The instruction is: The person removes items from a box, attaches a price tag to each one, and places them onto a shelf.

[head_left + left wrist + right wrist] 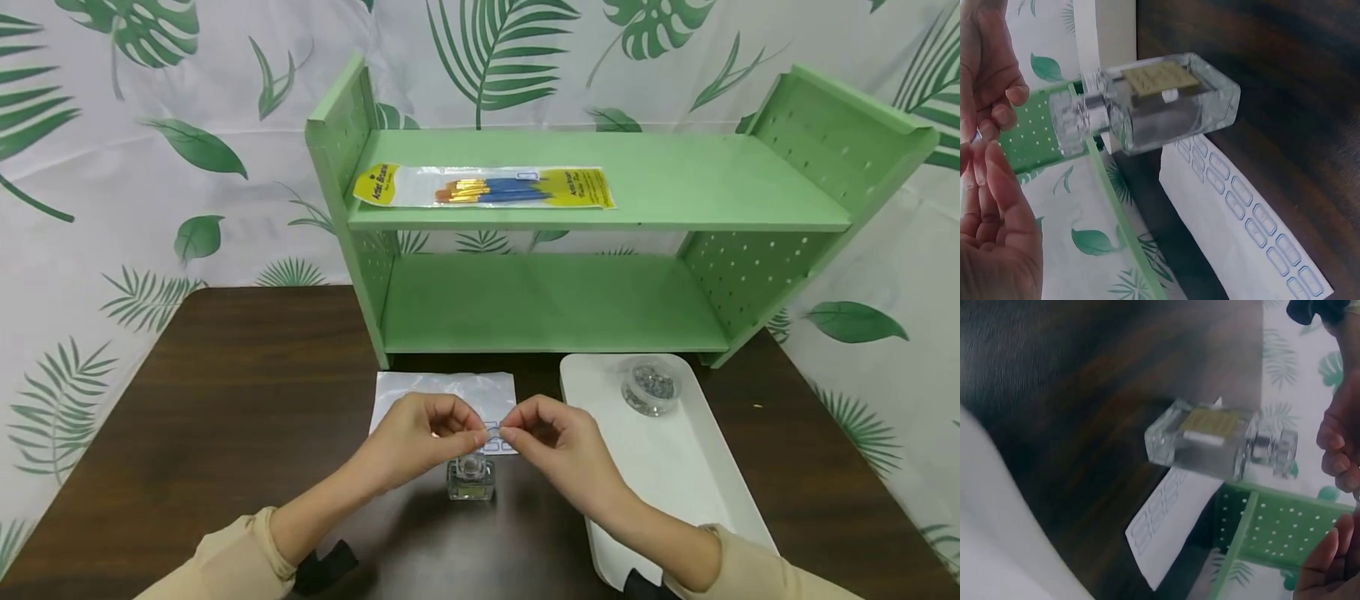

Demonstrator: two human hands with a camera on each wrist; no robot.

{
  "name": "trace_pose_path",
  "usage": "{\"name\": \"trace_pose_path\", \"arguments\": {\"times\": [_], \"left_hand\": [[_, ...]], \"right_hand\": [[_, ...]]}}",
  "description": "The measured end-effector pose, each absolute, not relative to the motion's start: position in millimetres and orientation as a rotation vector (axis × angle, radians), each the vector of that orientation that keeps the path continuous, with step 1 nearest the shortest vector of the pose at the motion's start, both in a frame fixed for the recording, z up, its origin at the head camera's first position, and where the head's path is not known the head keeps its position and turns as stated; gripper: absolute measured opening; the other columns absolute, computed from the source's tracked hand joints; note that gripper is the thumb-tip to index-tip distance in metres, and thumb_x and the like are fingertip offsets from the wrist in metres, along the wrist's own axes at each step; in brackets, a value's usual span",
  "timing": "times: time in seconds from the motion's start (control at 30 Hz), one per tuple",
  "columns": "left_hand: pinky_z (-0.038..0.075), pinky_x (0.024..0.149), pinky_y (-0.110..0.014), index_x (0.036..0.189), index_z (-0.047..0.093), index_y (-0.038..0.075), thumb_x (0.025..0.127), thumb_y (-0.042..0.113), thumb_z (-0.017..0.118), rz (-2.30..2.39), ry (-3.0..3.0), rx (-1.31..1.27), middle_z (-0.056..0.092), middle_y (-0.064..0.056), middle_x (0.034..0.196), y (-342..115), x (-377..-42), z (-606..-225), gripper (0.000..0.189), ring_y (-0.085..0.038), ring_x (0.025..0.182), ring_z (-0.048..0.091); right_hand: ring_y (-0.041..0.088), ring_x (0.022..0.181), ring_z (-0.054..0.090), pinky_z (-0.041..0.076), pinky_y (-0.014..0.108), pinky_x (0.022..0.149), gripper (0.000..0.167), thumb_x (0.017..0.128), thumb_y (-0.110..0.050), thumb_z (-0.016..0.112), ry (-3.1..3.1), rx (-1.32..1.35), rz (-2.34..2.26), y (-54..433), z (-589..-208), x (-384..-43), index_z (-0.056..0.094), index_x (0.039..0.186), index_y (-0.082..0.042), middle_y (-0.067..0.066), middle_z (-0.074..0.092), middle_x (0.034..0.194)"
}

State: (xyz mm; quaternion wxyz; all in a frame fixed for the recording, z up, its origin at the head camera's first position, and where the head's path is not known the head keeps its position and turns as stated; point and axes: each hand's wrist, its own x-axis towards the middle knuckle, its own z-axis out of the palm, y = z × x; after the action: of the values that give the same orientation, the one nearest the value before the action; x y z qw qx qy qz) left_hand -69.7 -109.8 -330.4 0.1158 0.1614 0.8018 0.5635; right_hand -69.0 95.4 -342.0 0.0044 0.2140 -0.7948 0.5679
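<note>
Both hands meet in front of me above the table. Thumb and fingertips of my left hand (pixel 429 433) pinch one side of a small blue-edged label (pixel 492 432), while my right hand (pixel 561 448) pinches its other side. Fingers hide most of the label. Just below the hands stands a square clear glass bottle (pixel 471 483) with a clear stopper; the left wrist view shows a gold label (pixel 1161 76) on its front. Behind it lies a white sheet of blue-outlined labels (pixel 442 384), partly covered by the hands.
A white tray (pixel 675 467) sits at the right, holding a round clear container (pixel 651 387) of small silvery bits. At the back of the dark table (pixel 247 358), a green shelf (pixel 555 304) carries a packet of artist brushes (pixel 487 187).
</note>
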Motion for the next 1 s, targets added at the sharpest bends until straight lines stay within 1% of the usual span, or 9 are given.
{"name": "trace_pose_path", "arguments": {"times": [0.13,0.2,0.33,0.43,0.5,0.6,0.73,0.87,1.0], "left_hand": [[0.046,0.055,-0.019,0.079,0.069,0.013,0.083,0.018,0.071,1.601,2.469,0.570,0.063,0.004,0.071,-113,-57,-335,0.007,-0.004,0.065,0.055],[0.046,0.054,-0.018,0.077,0.069,0.017,0.081,0.017,0.073,1.575,2.550,0.604,0.061,0.005,0.073,-114,-49,-340,0.006,-0.003,0.067,0.053],[0.043,0.053,-0.017,0.073,0.068,0.024,0.077,0.017,0.077,1.516,2.741,0.650,0.054,0.009,0.080,-117,-36,-355,0.012,-0.004,0.071,0.048],[0.041,0.059,-0.017,0.071,0.067,0.028,0.072,0.017,0.081,1.466,2.880,0.663,0.050,0.013,0.085,-117,-28,-367,0.018,-0.005,0.076,0.047],[0.041,0.065,-0.020,0.069,0.065,0.029,0.069,0.017,0.083,1.429,2.963,0.660,0.052,0.013,0.090,-117,-25,-375,0.021,-0.006,0.082,0.048],[0.042,0.076,-0.026,0.066,0.064,0.030,0.065,0.018,0.085,1.381,3.044,0.649,0.057,0.009,0.101,-116,-24,-386,0.024,-0.009,0.094,0.050],[0.042,0.084,-0.031,0.063,0.063,0.029,0.063,0.019,0.085,1.321,3.098,0.640,0.060,0.005,0.112,-114,-26,-396,0.024,-0.014,0.104,0.052],[0.044,0.081,-0.030,0.063,0.063,0.030,0.063,0.019,0.084,1.277,3.112,0.616,0.062,0.006,0.111,-113,-28,-401,0.024,-0.013,0.103,0.055],[0.045,0.071,-0.026,0.064,0.062,0.029,0.065,0.021,0.084,1.232,3.129,0.613,0.064,0.008,0.107,-114,-30,-404,0.023,-0.008,0.093,0.057]], "right_hand": [[0.002,0.065,0.054,0.049,0.022,0.056,0.004,0.084,-0.006,0.068,-2.475,0.717,1.705,93,-347,-55,0.065,0.084,-0.008,-0.002,0.064,0.075],[0.003,0.066,0.054,0.049,0.022,0.056,0.010,0.082,-0.003,0.070,-2.462,0.752,1.638,91,-352,-48,0.064,0.082,-0.012,-0.005,0.062,0.077],[0.006,0.076,0.050,0.046,0.021,0.060,0.022,0.075,-0.001,0.074,-2.419,0.811,1.444,86,-365,-40,0.062,0.079,-0.019,-0.009,0.055,0.085],[0.008,0.083,0.044,0.042,0.023,0.067,0.027,0.070,-0.001,0.078,-2.380,0.817,1.299,82,-376,-36,0.062,0.076,-0.022,-0.008,0.050,0.090],[0.009,0.087,0.042,0.040,0.024,0.071,0.028,0.067,-0.002,0.080,-2.358,0.816,1.228,80,-383,-35,0.062,0.075,-0.022,-0.006,0.050,0.092],[0.010,0.090,0.042,0.039,0.026,0.075,0.029,0.063,-0.003,0.082,-2.358,0.778,1.168,77,-393,-34,0.062,0.073,-0.022,-0.004,0.051,0.095],[0.011,0.093,0.044,0.040,0.028,0.078,0.031,0.061,-0.004,0.084,-2.388,0.711,1.143,75,-405,-34,0.061,0.070,-0.022,0.000,0.053,0.098],[0.011,0.094,0.046,0.043,0.028,0.079,0.031,0.061,-0.003,0.084,-2.413,0.661,1.161,73,-415,-34,0.060,0.069,-0.022,0.001,0.054,0.100],[0.012,0.094,0.050,0.046,0.027,0.080,0.034,0.061,0.000,0.083,-2.404,0.641,1.189,70,-420,-35,0.059,0.068,-0.021,0.001,0.055,0.100]]}}
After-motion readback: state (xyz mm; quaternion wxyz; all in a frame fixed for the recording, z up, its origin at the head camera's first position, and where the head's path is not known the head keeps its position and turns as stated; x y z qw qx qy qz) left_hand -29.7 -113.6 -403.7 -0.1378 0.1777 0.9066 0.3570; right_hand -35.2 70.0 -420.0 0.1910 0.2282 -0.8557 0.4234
